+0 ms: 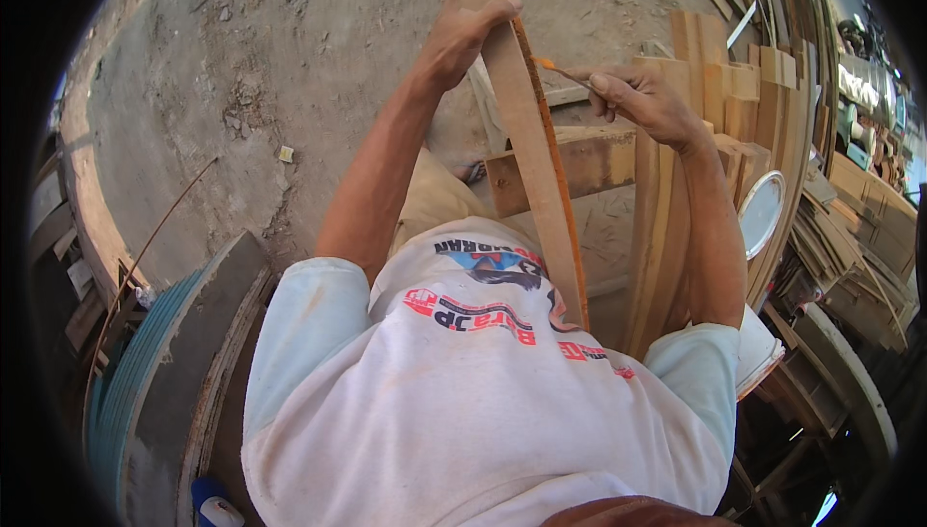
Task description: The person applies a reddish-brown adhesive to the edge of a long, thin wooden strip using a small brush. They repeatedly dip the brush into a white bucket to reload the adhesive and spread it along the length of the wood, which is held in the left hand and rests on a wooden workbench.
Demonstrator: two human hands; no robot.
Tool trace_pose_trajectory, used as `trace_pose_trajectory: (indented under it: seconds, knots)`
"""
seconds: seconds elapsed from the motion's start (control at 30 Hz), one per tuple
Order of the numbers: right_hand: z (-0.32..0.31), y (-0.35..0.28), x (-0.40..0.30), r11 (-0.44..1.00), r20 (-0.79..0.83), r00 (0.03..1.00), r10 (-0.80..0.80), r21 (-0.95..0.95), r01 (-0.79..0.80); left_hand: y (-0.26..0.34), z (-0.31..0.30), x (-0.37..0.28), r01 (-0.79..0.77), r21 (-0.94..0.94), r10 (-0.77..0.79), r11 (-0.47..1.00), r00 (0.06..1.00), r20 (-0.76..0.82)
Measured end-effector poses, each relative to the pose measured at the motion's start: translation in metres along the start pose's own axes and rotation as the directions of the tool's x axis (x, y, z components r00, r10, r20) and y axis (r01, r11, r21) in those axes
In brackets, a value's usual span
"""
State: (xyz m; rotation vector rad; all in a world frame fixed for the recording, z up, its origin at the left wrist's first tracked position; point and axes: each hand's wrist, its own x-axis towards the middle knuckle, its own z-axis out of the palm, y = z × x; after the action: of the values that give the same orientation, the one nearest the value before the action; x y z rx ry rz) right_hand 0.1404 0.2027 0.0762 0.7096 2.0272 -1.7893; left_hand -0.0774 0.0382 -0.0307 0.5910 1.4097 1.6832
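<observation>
My left hand (458, 38) grips a long, pale wooden board (523, 125) near its upper part, with the thumb laid over its right edge. The board slants from the top of the view down to my shirt, and its lower end is beside my torso. Along the right side runs a narrow edge (561, 187) coloured orange, darker and rougher towards the top. In my right hand (644, 103) is a thin-handled tool (573, 77) whose tip carries orange material. That tip is at the board's edge, just below my left hand; whether it is a brush or a spatula is unclear.
A thick wooden block (579, 165) lies beneath the board. Stacked timber (655, 237) and a round white lid (762, 214) are on the right, above a white bucket (757, 353). Teal-edged panels (174, 353) lean at lower left. Dusty ground (290, 78) spreads ahead.
</observation>
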Motion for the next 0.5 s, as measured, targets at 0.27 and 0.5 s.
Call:
trace_pose_trajectory:
  seconds: [0.27,0.5]
  knots:
    - [-0.005,-0.020,0.019,0.866,0.012,0.998,-0.061,-0.496,0.059,0.000,0.001,-0.002,0.073,0.053,-0.072,0.996,0.997,-0.024]
    - [0.017,-0.050,0.017,0.409,-0.043,0.969,-0.244,-0.910,0.063,0.007,0.003,0.000,-0.081,0.076,0.082,0.994,0.997,-0.003]
